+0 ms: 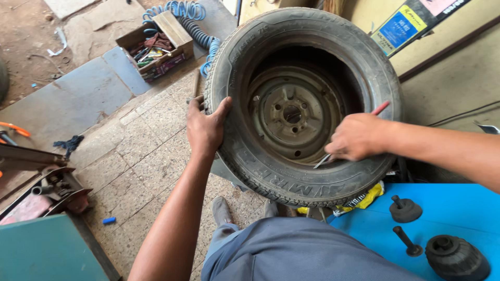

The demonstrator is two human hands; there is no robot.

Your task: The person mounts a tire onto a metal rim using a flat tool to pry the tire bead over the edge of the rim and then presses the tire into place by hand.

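Note:
A black car tyre (364, 67) on a dusty steel rim (291, 114) stands upright in front of me. My left hand (205, 127) grips the tyre's left sidewall and tread, fingers wrapped over the edge. My right hand (357, 136) is closed around a thin tool with a red handle (380, 108). The tool's metal tip (321, 162) rests at the lower right inner edge, where tyre meets rim.
A blue surface (458, 203) at lower right carries black rubber cones and a pin (406, 242). A cardboard box of tools (156, 47) and a coiled blue air hose (195, 21) lie on the floor behind. Red metal equipment (47, 192) sits at left.

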